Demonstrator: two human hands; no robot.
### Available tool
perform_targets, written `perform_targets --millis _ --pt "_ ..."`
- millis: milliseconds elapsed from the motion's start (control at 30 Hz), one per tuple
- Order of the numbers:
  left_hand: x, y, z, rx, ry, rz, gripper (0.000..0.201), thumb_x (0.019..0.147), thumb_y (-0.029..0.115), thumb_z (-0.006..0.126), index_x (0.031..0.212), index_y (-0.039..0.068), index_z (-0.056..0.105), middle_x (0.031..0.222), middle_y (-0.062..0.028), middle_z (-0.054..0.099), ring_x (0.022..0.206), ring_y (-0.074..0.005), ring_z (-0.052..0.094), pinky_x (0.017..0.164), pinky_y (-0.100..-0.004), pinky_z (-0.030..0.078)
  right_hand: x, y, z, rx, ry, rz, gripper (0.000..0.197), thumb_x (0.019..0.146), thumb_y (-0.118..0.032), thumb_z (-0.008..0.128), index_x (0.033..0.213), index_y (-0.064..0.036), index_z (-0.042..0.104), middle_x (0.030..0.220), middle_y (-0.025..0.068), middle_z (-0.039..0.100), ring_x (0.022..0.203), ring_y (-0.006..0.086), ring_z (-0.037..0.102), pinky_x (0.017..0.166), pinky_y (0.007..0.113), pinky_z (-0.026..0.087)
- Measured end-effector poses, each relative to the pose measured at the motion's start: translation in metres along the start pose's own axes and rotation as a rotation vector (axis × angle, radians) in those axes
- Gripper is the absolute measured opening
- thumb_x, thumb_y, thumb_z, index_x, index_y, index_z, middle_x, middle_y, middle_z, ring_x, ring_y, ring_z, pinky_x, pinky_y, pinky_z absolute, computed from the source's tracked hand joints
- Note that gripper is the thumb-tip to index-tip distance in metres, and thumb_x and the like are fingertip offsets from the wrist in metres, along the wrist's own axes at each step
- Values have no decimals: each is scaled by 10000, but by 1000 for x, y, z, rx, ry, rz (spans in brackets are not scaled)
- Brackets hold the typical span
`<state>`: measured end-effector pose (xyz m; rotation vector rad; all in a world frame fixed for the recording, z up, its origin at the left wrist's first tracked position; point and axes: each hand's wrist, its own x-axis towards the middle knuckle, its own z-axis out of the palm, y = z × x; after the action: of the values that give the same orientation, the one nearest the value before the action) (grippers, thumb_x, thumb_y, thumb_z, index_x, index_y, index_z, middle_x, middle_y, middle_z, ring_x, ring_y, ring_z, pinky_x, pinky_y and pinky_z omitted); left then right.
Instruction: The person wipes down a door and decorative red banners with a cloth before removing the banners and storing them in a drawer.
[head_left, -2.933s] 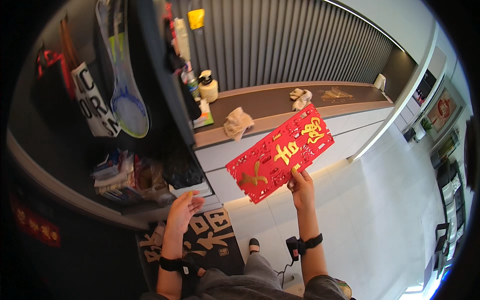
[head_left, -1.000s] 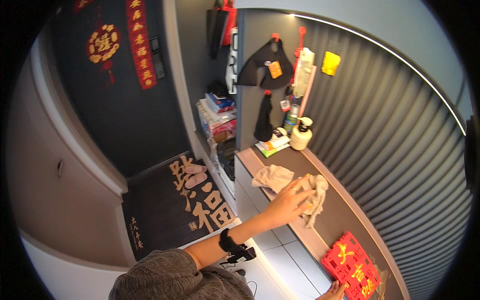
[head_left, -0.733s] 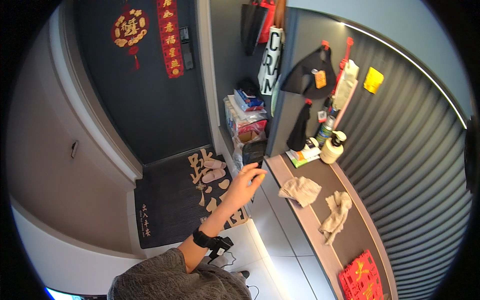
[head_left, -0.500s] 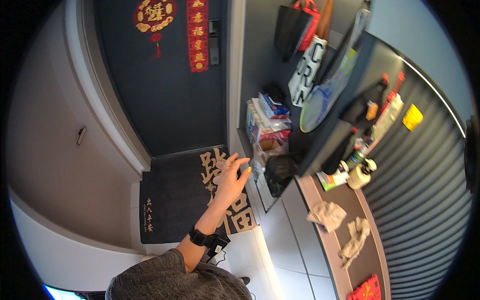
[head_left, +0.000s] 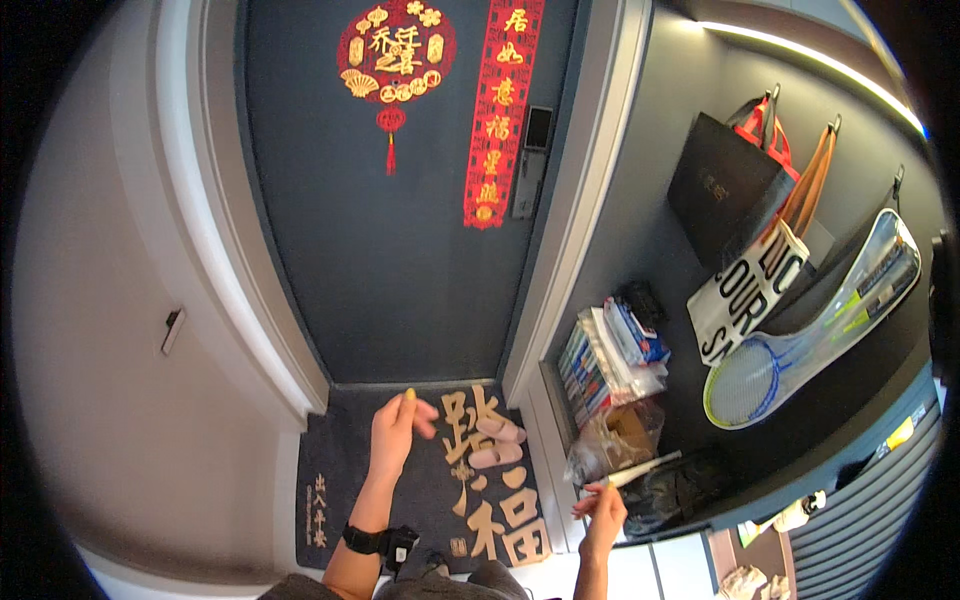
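My left hand [head_left: 396, 428], with a black band [head_left: 365, 540] on its wrist, hovers above the dark doormat [head_left: 375, 470]. Its thumb and fingers are apart, slightly blurred, and nothing shows in them. On the right, my right hand [head_left: 602, 515] is in front of the open shelf niche, fingers loosely spread to the left. A pale narrow strip [head_left: 645, 469] lies just beyond its thumb; I cannot tell whether they touch. A pair of pink slippers [head_left: 497, 456] rests on the mat between my hands.
A dark closed door [head_left: 400, 290] with red and gold decorations stands ahead. The niche holds stacked packages [head_left: 610, 350], a clear plastic bag [head_left: 620, 440] and a black bag [head_left: 670, 490]. Hanging there are a black bag [head_left: 725, 185], a white tote [head_left: 745, 300] and a covered racket [head_left: 745, 380].
The view has swung right and up toward the door and niche. My left hand has moved left, away from the niche. My right hand has come into view.
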<state>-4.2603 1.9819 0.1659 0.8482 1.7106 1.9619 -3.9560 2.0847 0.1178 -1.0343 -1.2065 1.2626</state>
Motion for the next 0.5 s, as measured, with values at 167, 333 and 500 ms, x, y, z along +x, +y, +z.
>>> perform_targets --millis 167,333,500 --pt "92 -9 -32 -76 37 -108 352 1003 245 339 823 15 536 476 -6 398 334 -83 378 541 -249 496 96 16 139 -41 -402 109 369 977 -299 424 866 5 601 593 48 574 508 102 527 480 221 404" --pt "189 -33 -55 49 -26 45 133 954 120 473 1005 -1 496 682 -50 548 598 -119 588 628 -291 522 207 30 268 -123 -583 46 323 969 -287 439 871 -25 601 602 45 588 513 94 532 482 222 401" --pt "313 -40 -61 79 -16 53 147 949 116 483 1031 12 546 872 -81 600 853 -157 619 772 -278 493 331 12 391 5 -644 -16 263 954 -253 476 886 -28 594 630 39 597 520 84 523 471 215 394"
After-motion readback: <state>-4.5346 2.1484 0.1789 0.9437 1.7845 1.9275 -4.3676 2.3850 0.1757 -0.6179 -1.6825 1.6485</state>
